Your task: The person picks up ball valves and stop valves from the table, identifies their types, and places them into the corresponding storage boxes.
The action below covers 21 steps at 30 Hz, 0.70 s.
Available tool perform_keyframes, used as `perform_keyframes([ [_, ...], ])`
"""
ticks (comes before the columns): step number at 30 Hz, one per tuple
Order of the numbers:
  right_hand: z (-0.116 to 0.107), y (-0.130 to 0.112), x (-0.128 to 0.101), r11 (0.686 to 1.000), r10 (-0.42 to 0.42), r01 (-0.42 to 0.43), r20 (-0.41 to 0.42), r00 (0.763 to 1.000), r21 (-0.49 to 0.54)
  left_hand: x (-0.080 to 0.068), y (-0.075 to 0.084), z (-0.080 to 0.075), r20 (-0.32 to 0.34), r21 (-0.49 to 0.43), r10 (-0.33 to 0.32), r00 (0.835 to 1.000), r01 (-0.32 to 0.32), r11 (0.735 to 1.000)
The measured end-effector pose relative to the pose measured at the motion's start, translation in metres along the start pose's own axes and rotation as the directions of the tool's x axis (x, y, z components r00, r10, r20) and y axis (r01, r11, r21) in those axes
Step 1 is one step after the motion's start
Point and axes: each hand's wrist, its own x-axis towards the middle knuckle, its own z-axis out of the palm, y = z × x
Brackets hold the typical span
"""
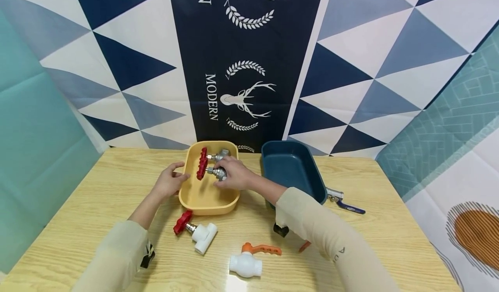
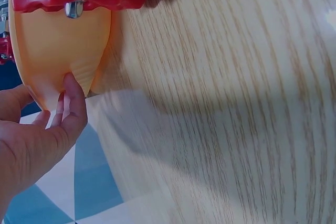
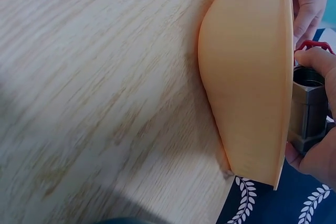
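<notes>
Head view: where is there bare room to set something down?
Bare wooden table lies between the left sleeve and left edge, and between the blue-lever valve and right edge. Crowded: the yellow tray, with both hands and two red-wheel valves; front middle, with white tee valve and white ball valve.

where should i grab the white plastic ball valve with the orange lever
Probably by the rounded white plastic body, from the near side: it bulges between ribbed ends, and the orange plastic lever sits on its far side, jutting right, likely out of the way.
</notes>
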Motion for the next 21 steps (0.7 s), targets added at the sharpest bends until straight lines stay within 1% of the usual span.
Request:
perform_keyframes([
  [9,0.008,0.0,0.006,0.999,-0.029,0.029,-0.004,1.0,-0.02,0.0,0.0,0.001,0.002,0.008,0.011,1.0,-0.011,1.0],
  [13,0.009,-0.001,0.008,1.0,-0.017,0.018,0.023,1.0,-0.024,0.0,0.001,0.001,0.0,0.005,0.013,1.0,-0.013,1.0],
  [21,0.017,0.001,0.013,0.999,0.015,-0.013,0.042,0.999,-0.03,0.001,-0.001,0.002,-0.007,-0.013,0.009,1.0,-0.009,1.0],
])
